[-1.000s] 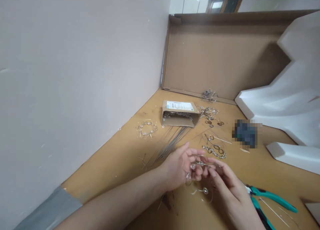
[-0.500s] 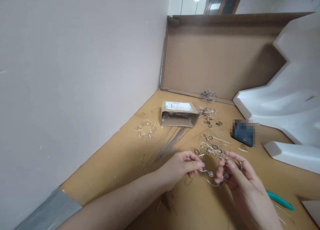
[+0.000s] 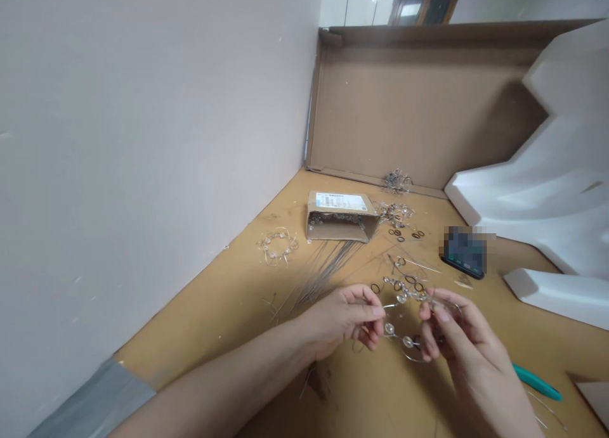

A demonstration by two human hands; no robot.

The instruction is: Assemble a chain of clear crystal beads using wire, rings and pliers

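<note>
Between my hands hangs a beaded wire ring (image 3: 408, 341), silvery wire set with clear round beads. My left hand (image 3: 354, 316) pinches its left side between thumb and fingertips. On the other side my right hand (image 3: 457, 336) grips it, with a loop of wire curving past the fingers; the part inside the palm is hidden. Just behind the hands, several dark small rings (image 3: 410, 279) and clear beads lie on the table, partly overlapping the held piece in view. Another beaded wire ring (image 3: 277, 246) rests flat to the left.
A small open cardboard box (image 3: 339, 231) holds clear beads, with loose straight wires (image 3: 328, 273) before it. Beaded wire heaps (image 3: 396, 213) sit beside it. A phone (image 3: 464, 253), white foam pieces (image 3: 547, 298) and a green-handled tool (image 3: 537, 382) are at right. A pale wall stands left.
The held ring has turned slightly, and its beads along the lower edge now show more clearly. My left fingers have shifted their pinch a little; both hands stay in nearly the same place.
</note>
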